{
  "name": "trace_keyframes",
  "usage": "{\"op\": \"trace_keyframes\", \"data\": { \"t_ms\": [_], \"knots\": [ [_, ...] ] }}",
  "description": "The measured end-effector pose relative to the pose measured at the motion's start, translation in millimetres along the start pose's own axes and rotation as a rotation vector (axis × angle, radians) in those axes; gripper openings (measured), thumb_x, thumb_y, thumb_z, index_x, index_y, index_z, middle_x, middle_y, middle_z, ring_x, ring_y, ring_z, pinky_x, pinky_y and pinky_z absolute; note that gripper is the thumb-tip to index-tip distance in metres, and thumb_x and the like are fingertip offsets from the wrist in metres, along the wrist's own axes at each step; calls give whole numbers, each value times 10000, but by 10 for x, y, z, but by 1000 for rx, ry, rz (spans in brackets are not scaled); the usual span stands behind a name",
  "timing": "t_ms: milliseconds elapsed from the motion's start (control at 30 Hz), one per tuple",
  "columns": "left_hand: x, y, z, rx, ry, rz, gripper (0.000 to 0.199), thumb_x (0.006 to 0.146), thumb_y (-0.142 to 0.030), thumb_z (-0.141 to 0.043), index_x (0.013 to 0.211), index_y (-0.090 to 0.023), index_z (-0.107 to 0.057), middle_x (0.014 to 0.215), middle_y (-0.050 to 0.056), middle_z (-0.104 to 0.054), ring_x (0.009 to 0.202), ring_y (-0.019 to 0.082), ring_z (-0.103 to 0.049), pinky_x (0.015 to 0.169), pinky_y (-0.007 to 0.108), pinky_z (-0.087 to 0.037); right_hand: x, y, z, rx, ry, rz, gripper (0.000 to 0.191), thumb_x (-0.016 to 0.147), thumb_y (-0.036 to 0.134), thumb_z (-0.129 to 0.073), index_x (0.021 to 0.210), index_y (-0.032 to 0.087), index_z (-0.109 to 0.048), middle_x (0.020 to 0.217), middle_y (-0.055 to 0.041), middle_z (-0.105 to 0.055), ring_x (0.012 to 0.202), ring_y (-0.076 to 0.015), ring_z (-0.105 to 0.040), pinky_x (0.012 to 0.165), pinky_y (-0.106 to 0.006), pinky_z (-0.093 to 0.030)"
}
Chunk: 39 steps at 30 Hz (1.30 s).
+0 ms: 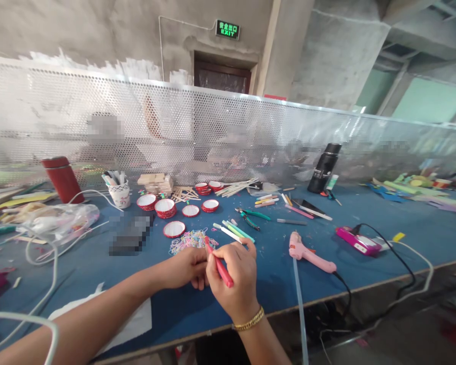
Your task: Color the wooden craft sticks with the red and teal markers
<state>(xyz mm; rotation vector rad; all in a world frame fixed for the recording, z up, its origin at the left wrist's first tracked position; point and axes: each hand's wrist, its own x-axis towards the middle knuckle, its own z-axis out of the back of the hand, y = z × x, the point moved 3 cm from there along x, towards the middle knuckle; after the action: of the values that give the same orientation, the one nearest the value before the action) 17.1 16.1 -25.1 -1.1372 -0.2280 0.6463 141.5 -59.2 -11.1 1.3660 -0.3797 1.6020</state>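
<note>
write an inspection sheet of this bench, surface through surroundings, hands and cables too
Surface: blue tabletop, strewn with items
Job's things: red pen-like tool, held; pile of colored bands by the left hand
Clutter: plastic bag at left, red-rimmed white dishes, pink glue gun
Hands: right hand grips the tool; left hand curled beside it, contents hidden
Cables: white cable at left; black cord from the glue gun
Surroundings: perforated screen, lit exit sign above

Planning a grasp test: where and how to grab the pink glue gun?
Likely best by the handle, from the right: the pink glue gun lies flat, handle pointing right. Its glue stick juts from the body toward the camera; the black cord leaves the handle's end.
</note>
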Motion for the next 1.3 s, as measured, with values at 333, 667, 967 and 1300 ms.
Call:
{"op": "trace_keyframes", "data": {
  "t_ms": [333,667,967,1300],
  "knots": [
    [6,-1,4,8,-3,-2,331,864,-491,-518,799,-169,-560,630,-6,-600,568,113,-597,544,217,-484,-6,-11,-11,4,-1,0,70,857,199,-564,791,213,-548,663,33,-559,689,-139,-553,983,-421,-359],
    [12,5,8,-3,-2,-1,308,850,-473,-535,808,-169,-558,630,-13,-607,562,109,-601,549,217,-490,-1,-6,-5,12,-3,14,67,852,191,-566,793,216,-550,658,33,-562,680,-138,-551,980,-418,-360],
    [10,-6,6,-1,1,-7,337,851,-504,-532,800,-172,-554,627,-17,-602,562,103,-597,543,207,-485,-1,-12,1,16,-18,9,65,857,195,-563,796,213,-549,662,34,-564,688,-136,-559,969,-407,-369],
    [-8,-23,-10,-1,-3,3,355,853,-521,-522,800,-171,-553,628,-11,-594,562,107,-588,539,212,-479,9,-6,-1,16,-20,15,64,857,187,-568,802,215,-550,664,34,-570,689,-136,-563,974,-410,-368]
  ]
}}
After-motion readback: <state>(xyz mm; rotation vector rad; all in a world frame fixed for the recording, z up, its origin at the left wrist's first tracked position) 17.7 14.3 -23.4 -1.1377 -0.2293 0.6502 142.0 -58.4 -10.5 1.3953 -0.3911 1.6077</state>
